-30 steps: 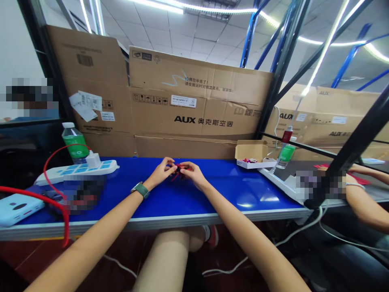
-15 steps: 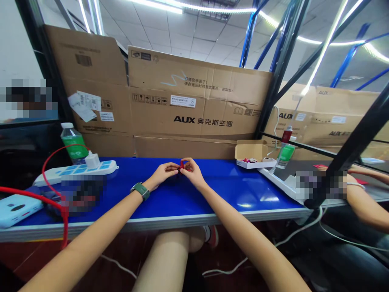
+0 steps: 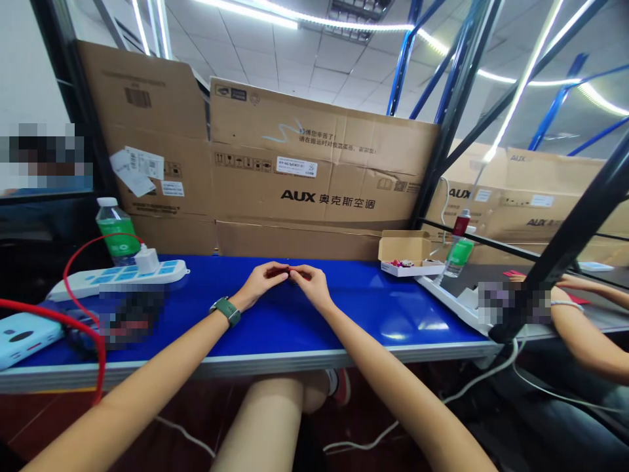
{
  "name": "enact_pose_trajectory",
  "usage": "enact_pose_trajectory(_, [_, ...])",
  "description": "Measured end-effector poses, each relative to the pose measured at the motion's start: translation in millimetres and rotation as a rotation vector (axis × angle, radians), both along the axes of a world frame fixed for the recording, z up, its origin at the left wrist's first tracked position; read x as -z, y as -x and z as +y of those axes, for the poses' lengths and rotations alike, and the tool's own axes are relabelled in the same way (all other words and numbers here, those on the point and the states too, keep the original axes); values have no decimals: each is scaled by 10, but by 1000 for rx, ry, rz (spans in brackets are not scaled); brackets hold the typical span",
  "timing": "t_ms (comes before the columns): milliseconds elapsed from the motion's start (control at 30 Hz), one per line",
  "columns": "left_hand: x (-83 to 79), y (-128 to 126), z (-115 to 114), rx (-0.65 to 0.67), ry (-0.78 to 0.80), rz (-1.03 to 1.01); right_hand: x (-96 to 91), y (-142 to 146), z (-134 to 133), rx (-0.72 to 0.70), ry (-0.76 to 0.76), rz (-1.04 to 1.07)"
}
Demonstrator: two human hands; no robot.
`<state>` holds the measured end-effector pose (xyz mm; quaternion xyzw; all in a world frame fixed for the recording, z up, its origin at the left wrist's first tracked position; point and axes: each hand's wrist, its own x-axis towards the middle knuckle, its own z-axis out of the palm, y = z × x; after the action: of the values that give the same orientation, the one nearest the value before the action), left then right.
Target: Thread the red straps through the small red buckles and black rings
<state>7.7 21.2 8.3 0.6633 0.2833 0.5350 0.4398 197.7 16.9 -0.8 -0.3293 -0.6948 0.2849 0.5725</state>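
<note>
A small red object (image 3: 291, 270) sits mostly hidden between my fingertips, just above the blue tabletop (image 3: 344, 314). Its exact kind is too small to tell. My left hand (image 3: 258, 285) pinches it from the left, and my right hand (image 3: 310, 286) pinches it from the right. The two hands nearly meet around it. A green strap watch circles my left wrist.
A white power strip (image 3: 118, 278) with a red cable and a green-labelled water bottle (image 3: 116, 229) stand at left, with a light blue power bank (image 3: 22, 339) near the edge. An open cardboard box (image 3: 400, 252) holds small coloured pieces at right. A co-worker's arm (image 3: 584, 334) lies further right.
My hands have drawn closer together, and the red object, earlier showing spiky ends, is now almost fully hidden in my fingers. The view has shifted slightly.
</note>
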Motion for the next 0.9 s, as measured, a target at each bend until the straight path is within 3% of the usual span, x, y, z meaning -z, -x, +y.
enact_pose_trajectory(200, [53, 43, 71, -69, -88, 79, -47, -7, -36, 19, 2, 11])
enact_pose_trajectory(533, [50, 60, 49, -58, -181, 149, -42, -20, -37, 38, 47, -32])
enact_pose_trajectory(733, [26, 59, 4, -66, -271, 295, -49, -9, -82, 89, 20, -73])
enact_pose_trajectory(900, [20, 48, 36, -50, -240, 269, -82, -12, -98, 107, 14, -80])
